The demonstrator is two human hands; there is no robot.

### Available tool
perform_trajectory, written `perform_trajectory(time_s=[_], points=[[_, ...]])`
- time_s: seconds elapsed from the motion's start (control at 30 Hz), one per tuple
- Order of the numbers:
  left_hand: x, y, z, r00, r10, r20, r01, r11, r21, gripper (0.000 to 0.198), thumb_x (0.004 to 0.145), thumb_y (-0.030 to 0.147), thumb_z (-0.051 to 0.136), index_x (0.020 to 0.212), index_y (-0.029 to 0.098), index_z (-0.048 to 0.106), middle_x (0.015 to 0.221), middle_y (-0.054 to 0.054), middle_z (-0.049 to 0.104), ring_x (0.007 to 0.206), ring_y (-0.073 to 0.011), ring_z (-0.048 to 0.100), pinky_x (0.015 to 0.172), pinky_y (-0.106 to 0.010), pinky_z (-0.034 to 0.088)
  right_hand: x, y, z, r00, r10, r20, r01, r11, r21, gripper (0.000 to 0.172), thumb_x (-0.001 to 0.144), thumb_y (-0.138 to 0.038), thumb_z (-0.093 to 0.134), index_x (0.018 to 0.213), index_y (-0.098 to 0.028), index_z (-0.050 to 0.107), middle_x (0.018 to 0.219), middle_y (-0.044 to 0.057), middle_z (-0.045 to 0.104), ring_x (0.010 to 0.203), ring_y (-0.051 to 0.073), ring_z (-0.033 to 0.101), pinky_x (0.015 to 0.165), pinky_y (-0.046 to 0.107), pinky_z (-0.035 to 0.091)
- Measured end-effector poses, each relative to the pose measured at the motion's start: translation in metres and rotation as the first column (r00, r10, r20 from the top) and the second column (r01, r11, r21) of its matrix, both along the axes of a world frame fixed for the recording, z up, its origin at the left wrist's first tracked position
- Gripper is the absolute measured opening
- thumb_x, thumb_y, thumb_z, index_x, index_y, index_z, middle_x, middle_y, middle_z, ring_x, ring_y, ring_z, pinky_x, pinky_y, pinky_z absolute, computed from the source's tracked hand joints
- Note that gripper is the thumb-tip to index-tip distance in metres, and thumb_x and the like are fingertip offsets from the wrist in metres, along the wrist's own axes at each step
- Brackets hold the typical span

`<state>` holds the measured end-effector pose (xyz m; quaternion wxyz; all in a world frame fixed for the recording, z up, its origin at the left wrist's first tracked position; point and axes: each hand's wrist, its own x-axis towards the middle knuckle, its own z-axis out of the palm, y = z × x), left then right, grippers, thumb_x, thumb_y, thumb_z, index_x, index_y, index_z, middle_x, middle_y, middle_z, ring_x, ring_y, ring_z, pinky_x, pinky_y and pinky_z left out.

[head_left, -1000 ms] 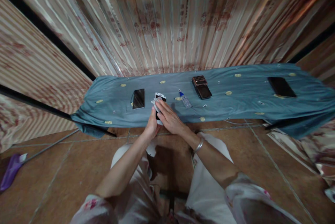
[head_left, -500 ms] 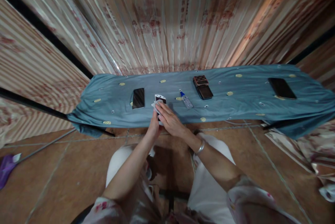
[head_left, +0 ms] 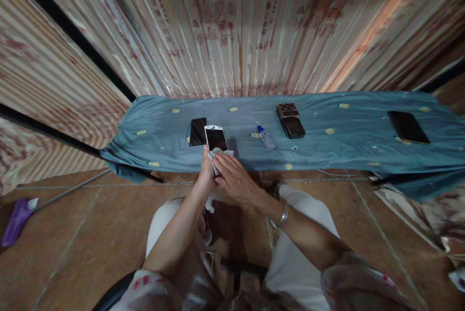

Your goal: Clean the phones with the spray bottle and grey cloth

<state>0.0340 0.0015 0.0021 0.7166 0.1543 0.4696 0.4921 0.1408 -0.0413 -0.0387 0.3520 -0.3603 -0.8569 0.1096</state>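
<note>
My left hand [head_left: 206,171] grips the lower end of a white-framed phone [head_left: 215,137], held tilted over the front edge of a table draped in blue cloth [head_left: 345,144]. My right hand [head_left: 234,178] presses a small white cloth [head_left: 221,154] flat against the phone's lower screen, fingers together. The top half of the dark screen shows above the cloth. A black phone [head_left: 198,132] lies on the cloth just left of the held one. A small clear spray bottle with a blue cap [head_left: 266,137] lies to the right.
A dark phone beside a checkered case [head_left: 290,120] lies further right, and another black phone [head_left: 408,127] near the right end. Striped curtains hang behind the table. The floor is brown tile; a purple object [head_left: 16,215] lies at far left.
The white phone has come up and tilted left, showing more of its screen. My right hand with the cloth has slid down toward the phone's lower end. The camera shifted slightly.
</note>
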Motion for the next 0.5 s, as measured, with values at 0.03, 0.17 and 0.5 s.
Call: perform_trajectory(time_s=[0.03,0.17,0.5], points=[[-0.0011,0.0004,0.0013,1.0,0.026,0.012,-0.026,1.0,0.002,0.073,0.098,0.056,0.018,0.099,0.006,0.071,0.077,-0.016,0.075,0.1,-0.0295,0.072,0.095,-0.04,0.052,0.0011,-0.0007,0.0007,0.999,-0.025,0.034,0.024,1.0,0.017,0.054,0.1,-0.033,0.039,0.149,-0.009,0.036,0.153,0.017,0.043,0.147,0.024,0.03,0.122,0.049,0.023],[-0.0057,0.0032,0.0034,0.986,0.158,0.055,-0.161,0.986,0.053,0.063,0.097,0.058,0.03,0.097,0.009,0.07,0.079,-0.011,0.076,0.09,-0.0221,0.074,0.092,-0.032,0.053,0.0063,-0.0015,0.0047,0.983,-0.133,0.129,0.133,0.991,0.008,0.052,0.1,-0.035,0.042,0.148,-0.014,0.04,0.152,0.014,0.045,0.147,0.026,0.029,0.121,0.053,0.019],[-0.0022,0.0003,-0.0045,0.984,0.178,-0.029,-0.171,0.97,0.171,0.053,0.1,0.048,0.033,0.106,0.012,0.07,0.094,-0.008,0.077,0.096,-0.0183,0.072,0.097,-0.03,0.05,0.0104,0.0049,0.0082,0.965,-0.224,0.135,0.245,0.956,-0.162,0.053,0.102,-0.036,0.036,0.15,-0.014,0.037,0.156,0.012,0.04,0.148,0.025,0.026,0.12,0.049,0.021]])
